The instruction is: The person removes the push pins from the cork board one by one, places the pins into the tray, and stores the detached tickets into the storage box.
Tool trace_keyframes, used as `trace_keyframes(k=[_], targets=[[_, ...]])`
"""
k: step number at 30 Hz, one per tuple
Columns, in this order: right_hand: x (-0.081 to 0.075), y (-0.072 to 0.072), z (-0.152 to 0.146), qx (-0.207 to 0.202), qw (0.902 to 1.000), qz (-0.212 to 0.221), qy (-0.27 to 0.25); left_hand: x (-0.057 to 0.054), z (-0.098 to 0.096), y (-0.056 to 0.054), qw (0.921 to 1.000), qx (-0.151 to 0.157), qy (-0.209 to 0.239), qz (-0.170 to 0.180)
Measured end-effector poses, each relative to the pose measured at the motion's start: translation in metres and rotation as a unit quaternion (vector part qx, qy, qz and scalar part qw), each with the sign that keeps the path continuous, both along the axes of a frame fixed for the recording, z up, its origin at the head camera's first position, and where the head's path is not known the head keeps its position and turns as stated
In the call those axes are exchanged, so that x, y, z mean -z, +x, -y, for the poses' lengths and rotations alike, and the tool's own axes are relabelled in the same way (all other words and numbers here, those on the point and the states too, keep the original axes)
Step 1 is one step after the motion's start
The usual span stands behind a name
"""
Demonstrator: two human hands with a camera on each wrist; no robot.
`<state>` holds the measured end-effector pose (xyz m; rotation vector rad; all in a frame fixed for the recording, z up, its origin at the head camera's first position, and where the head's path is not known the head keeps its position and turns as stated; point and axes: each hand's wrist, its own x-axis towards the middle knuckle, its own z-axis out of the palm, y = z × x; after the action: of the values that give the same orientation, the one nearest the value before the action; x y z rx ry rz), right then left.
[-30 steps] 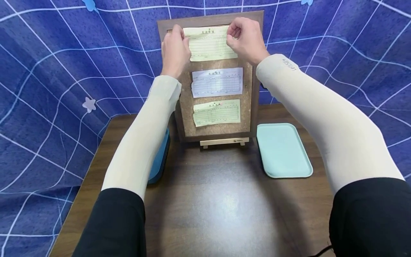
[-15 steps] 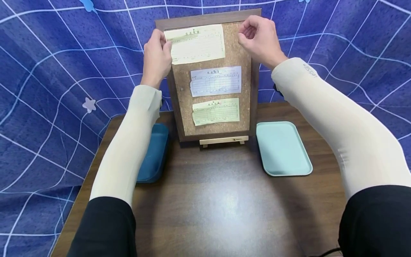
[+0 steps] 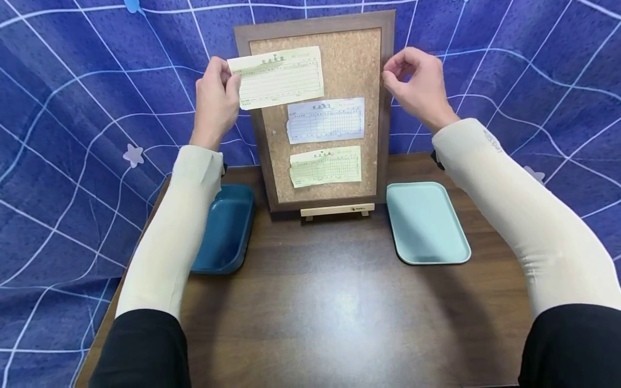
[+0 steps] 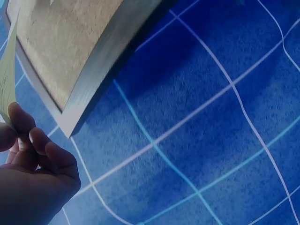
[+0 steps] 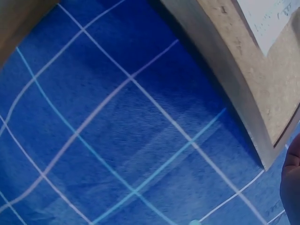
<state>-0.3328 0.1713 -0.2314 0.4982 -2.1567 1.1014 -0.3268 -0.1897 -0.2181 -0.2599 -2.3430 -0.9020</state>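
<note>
My left hand (image 3: 216,99) pinches the left end of a pale yellow receipt slip (image 3: 281,78); in the left wrist view the slip (image 4: 7,77) is seen nearly edge-on above the thumb. The slip overlaps the upper left of a framed cork board (image 3: 351,64). On the board below hang a bluish-white slip (image 3: 326,121) and a pale green slip (image 3: 326,167), both with torn left edges. My right hand (image 3: 419,81) is at the board's right frame edge, fingers curled and thumb meeting the index fingertip. I cannot tell whether something tiny sits between those tips.
The board stands on a small wooden easel (image 3: 337,210) on a brown wooden table (image 3: 301,302). A deep blue tray (image 3: 228,231) lies left of it, partly behind my left sleeve. To the right is a mint-green tray (image 3: 429,223). A blue grid-patterned curtain (image 3: 97,108) hangs behind.
The yellow slip has come away from the board's top and moved left and slightly down with my left hand. My right hand has drawn off its right end, moving right and down.
</note>
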Motion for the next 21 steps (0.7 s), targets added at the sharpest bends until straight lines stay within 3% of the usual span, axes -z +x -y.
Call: trace_keyframes(k=[7,13,21], targets=[[0.022,0.009,-0.022,0.012,0.9994,0.029,-0.016,0.002,0.02,0.019,0.9994,-0.008,-0.032,0.0],[0.04,0.013,-0.038,0.016,0.9991,0.039,-0.003,0.019,0.039,0.035,0.9982,-0.017,-0.053,0.022],[0.06,0.02,-0.053,0.021,0.9963,0.075,0.036,0.043,0.064,0.053,0.9986,-0.028,-0.044,0.005]])
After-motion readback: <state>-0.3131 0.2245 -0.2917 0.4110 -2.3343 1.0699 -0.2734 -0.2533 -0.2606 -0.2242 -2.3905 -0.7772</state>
